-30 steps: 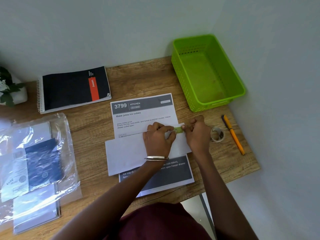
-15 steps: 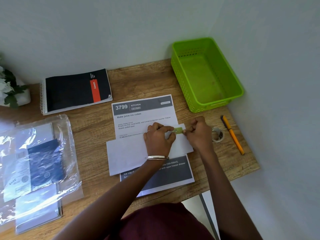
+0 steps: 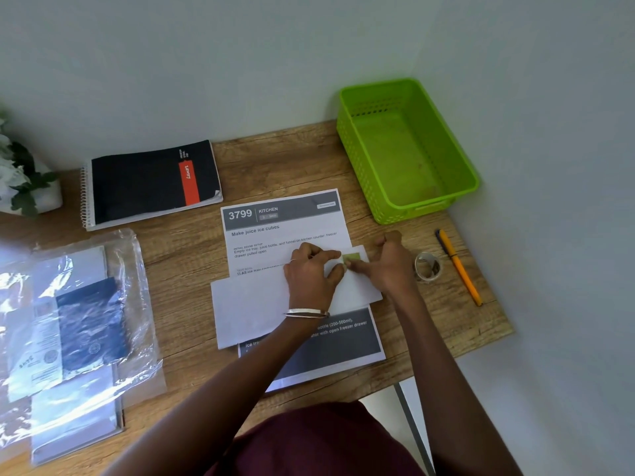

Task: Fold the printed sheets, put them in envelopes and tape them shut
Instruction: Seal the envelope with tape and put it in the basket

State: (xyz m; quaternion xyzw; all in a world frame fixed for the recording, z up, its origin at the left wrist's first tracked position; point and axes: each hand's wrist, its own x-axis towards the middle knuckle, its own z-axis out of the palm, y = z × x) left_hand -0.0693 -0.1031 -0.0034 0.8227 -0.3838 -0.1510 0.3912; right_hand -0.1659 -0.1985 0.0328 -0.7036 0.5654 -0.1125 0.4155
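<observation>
Nearest me, a printed sheet (image 3: 309, 352) lies flat on the tabletop (image 3: 192, 341), and the white envelope (image 3: 254, 307) lies across its middle. My left hand (image 3: 311, 274) lies on the envelope, fingers bent down over the flap to hold it flat. My right hand (image 3: 388, 266) works at the flap's right end: the thumb and a fingertip press on a small greenish piece of tape (image 3: 351, 258), the rest of the fingers loosely curled; I cannot tell for sure whether the tape is already stuck down.

If my left hand slips, I think the flap will spring up and the tape will crease or catch the sheet underneath instead.

Just right of that sits the tape roll (image 3: 427, 267), then an orange pen (image 3: 458, 267). Farther back stand the green basket (image 3: 347, 132) and a black spiral notebook (image 3: 151, 182).
</observation>
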